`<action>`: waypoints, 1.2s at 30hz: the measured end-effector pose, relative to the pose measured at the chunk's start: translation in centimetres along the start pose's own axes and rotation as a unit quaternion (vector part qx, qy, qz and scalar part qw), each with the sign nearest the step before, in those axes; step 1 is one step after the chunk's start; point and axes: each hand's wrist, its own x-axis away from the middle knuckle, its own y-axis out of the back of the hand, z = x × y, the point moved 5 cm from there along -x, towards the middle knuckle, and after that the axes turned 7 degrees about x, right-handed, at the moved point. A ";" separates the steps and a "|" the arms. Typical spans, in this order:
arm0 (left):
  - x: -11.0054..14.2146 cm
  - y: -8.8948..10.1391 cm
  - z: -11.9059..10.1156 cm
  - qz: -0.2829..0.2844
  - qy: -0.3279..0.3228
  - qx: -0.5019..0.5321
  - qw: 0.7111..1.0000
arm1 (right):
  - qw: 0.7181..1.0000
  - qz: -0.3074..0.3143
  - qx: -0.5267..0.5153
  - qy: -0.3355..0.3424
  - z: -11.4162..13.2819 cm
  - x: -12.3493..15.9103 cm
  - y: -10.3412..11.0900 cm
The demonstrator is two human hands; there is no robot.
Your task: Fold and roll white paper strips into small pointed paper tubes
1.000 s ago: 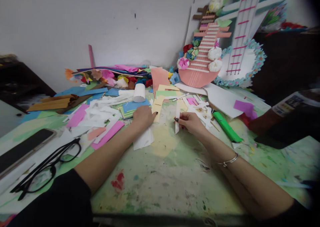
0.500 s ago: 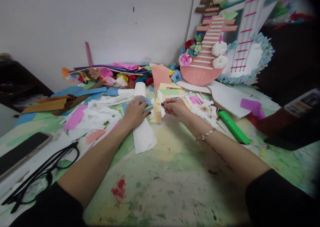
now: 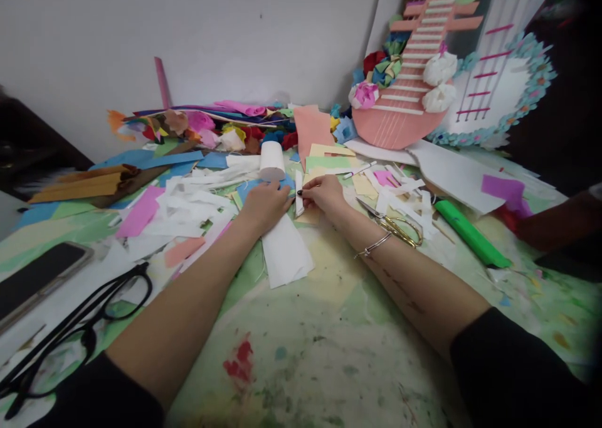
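Note:
My right hand [image 3: 324,193] pinches a narrow white paper strip [image 3: 299,201] that stands upright between both hands. My left hand [image 3: 267,206] lies next to it with the fingers curled, their tips at the strip and over blue paper [image 3: 248,188]. A folded white sheet [image 3: 286,253] lies under my left wrist. A white paper roll [image 3: 272,160] stands just beyond my left hand. Gold-handled scissors [image 3: 395,224] lie to the right of my right forearm.
Coloured paper scraps [image 3: 188,202] are heaped across the back of the paint-stained table [image 3: 301,353]. A pink paper guitar [image 3: 404,95] leans on the wall. A green marker [image 3: 470,233], black glasses [image 3: 79,327] and a phone [image 3: 32,280] lie around. Another person's arm [image 3: 559,218] rests at right.
My right hand carried the white strip leftward and away from me to meet my left hand, which reached forward over the blue paper. The scissors came into view.

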 end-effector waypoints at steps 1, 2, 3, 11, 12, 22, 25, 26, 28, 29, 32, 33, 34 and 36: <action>0.0 0.0 -0.1 0.003 0.001 -0.005 1.000 | 1.000 -0.004 0.006 0.002 0.0 -0.1 0.1; 0.0 0.0 -0.3 0.005 0.003 -0.010 1.000 | 1.000 -0.009 0.011 0.002 -0.1 -0.1 0.3; 0.0 0.1 -0.3 0.007 0.005 -0.015 1.000 | 1.000 -0.013 0.016 0.003 -0.1 0.0 0.3; -0.3 0.0 -0.1 0.003 0.018 -0.050 0.999 | 0.999 -0.015 0.032 0.002 0.2 0.4 0.3; -0.3 0.1 0.0 0.000 0.024 -0.053 0.998 | 0.999 -0.013 0.033 0.000 0.2 0.3 0.3; -0.2 0.0 -0.2 -0.009 0.013 -0.062 0.998 | 0.997 -0.028 0.071 0.009 -0.7 -1.1 0.1; -0.2 -0.1 -0.2 -0.010 0.007 -0.059 0.998 | 0.996 -0.022 0.084 0.013 -0.7 -1.2 0.0; -0.2 -0.1 -0.3 -0.010 0.007 -0.058 0.998 | 0.996 -0.020 0.089 0.015 -0.7 -1.2 0.0; -0.3 -0.1 -0.6 -0.012 0.009 -0.054 0.998 | 0.994 -0.020 0.103 0.018 -0.7 -1.2 0.0; -0.3 -0.1 -0.8 -0.013 0.011 -0.053 0.998 | 0.993 -0.022 0.111 0.021 -0.6 -1.2 0.1; -0.5 0.0 -1.9 -0.015 0.019 -0.045 0.999 | 0.990 -0.029 0.137 0.029 -0.4 -1.2 0.3; -0.6 0.0 -2.2 -0.016 0.023 -0.042 0.999 | 0.988 -0.031 0.145 0.033 -0.3 -1.2 0.4; -0.7 0.1 -2.5 -0.018 0.029 -0.040 0.999 | 0.987 -0.034 0.152 0.036 -0.2 -1.1 0.4; -0.9 0.3 -2.9 -0.024 0.046 -0.037 0.998 | 0.985 -0.037 0.165 0.044 0.0 -0.9 0.4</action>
